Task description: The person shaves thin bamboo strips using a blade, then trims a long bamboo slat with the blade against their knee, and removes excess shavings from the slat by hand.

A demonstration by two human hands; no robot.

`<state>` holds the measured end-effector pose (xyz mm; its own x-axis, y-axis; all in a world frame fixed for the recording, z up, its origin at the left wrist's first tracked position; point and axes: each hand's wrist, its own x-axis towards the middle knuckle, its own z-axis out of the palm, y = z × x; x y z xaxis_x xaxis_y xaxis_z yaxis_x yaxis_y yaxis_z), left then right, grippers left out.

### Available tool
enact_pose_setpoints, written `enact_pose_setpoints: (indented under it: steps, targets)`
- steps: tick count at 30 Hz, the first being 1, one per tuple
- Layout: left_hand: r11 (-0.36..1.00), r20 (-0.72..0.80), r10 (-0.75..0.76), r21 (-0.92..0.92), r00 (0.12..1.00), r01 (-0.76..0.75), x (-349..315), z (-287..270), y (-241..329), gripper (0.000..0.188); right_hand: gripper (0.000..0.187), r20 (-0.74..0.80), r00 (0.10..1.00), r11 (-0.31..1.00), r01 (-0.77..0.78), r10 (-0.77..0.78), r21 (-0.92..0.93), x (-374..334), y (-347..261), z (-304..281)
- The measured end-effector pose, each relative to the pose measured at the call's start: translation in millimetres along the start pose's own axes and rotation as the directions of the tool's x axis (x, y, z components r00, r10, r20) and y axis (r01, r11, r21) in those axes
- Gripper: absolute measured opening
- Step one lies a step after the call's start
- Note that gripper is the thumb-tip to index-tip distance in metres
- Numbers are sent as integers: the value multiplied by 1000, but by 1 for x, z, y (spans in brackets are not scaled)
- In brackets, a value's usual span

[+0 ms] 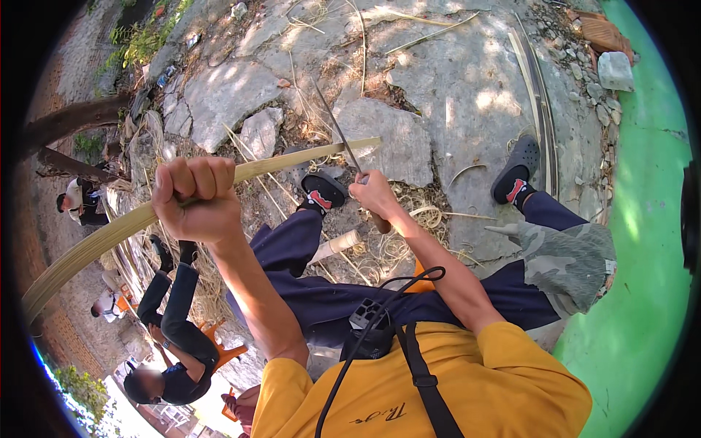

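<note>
My left hand (197,201) is closed in a fist round a long pale bamboo strip (91,252). The strip bows from the lower left, through the fist, to a free end right of centre. My right hand (376,196) grips a knife (338,125) with a long, thin, dark blade; the butt of its brown handle shows below the palm. Near the strip's far end the blade crosses it, and they seem to touch. A short pale bamboo piece (336,246) lies by my left leg.
Curly bamboo shavings (427,217) litter the cracked stone ground between my shoes. Long strips (537,102) lie at the far right, beside a green surface (653,219). A camouflage cloth (569,263) covers my right knee. At left another person (179,365) sits on an orange chair.
</note>
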<state>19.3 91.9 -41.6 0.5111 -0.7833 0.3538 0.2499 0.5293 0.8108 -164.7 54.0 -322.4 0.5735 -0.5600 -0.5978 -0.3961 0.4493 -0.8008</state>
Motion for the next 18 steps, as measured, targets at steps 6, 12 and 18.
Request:
enact_pose_setpoints:
  steps: [6,12,18]
  targets:
    - [1000,94,-21,-12,995,22,-2,15,2,48,27,-11,991,985,132,-134,-115,-17,-24,-1]
    - [1000,-35,-12,25,999,13,3,4,-1,46,32,-150,987,977,19,-52,-210,13,10,-7]
    - [1000,72,-17,24,997,16,2,17,2,47,32,-57,993,978,93,-105,-185,-2,-23,0]
